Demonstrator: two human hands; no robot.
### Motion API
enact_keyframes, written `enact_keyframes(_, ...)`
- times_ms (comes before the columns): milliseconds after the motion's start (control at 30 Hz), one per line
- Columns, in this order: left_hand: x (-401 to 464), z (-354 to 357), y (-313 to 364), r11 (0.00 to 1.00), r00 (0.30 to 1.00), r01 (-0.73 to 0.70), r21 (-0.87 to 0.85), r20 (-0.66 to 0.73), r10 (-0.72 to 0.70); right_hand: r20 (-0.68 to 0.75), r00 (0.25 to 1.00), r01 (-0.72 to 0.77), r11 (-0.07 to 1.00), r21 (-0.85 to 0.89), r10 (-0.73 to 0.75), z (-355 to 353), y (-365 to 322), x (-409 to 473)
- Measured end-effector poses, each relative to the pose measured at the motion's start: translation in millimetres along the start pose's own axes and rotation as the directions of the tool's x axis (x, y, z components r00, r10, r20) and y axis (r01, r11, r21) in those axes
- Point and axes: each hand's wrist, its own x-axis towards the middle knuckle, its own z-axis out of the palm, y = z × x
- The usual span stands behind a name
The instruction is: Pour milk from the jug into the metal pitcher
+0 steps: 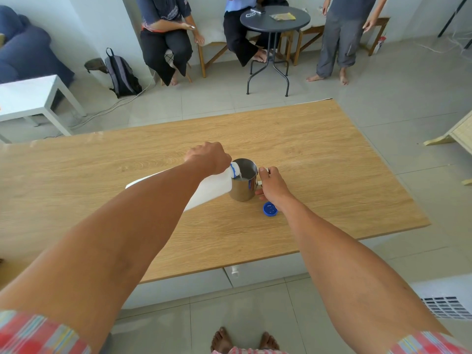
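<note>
A white plastic milk jug [209,190] is tipped to the right, its blue-ringed spout over the rim of the metal pitcher [242,185]. My left hand [208,157] grips the jug near its neck. A thin stream of milk runs from the spout into the pitcher, where a little milk shows at the bottom. The pitcher stands upright on the wooden table [332,175]. My right hand [270,185] is closed on the pitcher's handle on its right side. My left forearm hides most of the jug's body.
The jug's blue cap [270,209] lies on the table just in front of my right hand. Beyond the table's far edge stand a round dark side table [274,21], seated and standing people, a backpack [122,72] and a white table [28,98] at left.
</note>
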Motion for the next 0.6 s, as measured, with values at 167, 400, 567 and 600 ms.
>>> enact_keyframes(167, 1.1, 0.2, 0.5, 1.0, 1.0, -0.012, 0.009, -0.003, 0.012, 0.001, 1.0, 0.002, 1.0, 0.003, -0.002, -0.5, 0.4, 0.0)
enact_keyframes(400, 1.4, -1.0, 1.0, 1.0, 1.0, -0.011, 0.012, 0.006, 0.011, 0.001, 1.0, 0.001, 1.0, 0.014, -0.001, -1.5, -1.7, -1.3)
enact_keyframes(567, 1.7, -0.3, 1.2, 1.0, 1.0, -0.012, 0.011, 0.0, 0.012, 0.006, 1.0, 0.0, 1.0, 0.014, 0.0, -2.2, -0.3, 0.4)
enact_keyframes(600, 1.8, -0.1, 1.0, 1.0, 1.0, -0.012, 0.013, 0.0, 0.012, 0.01, 1.0, 0.006, 1.0, 0.018, -0.006, -2.1, 0.9, 1.0)
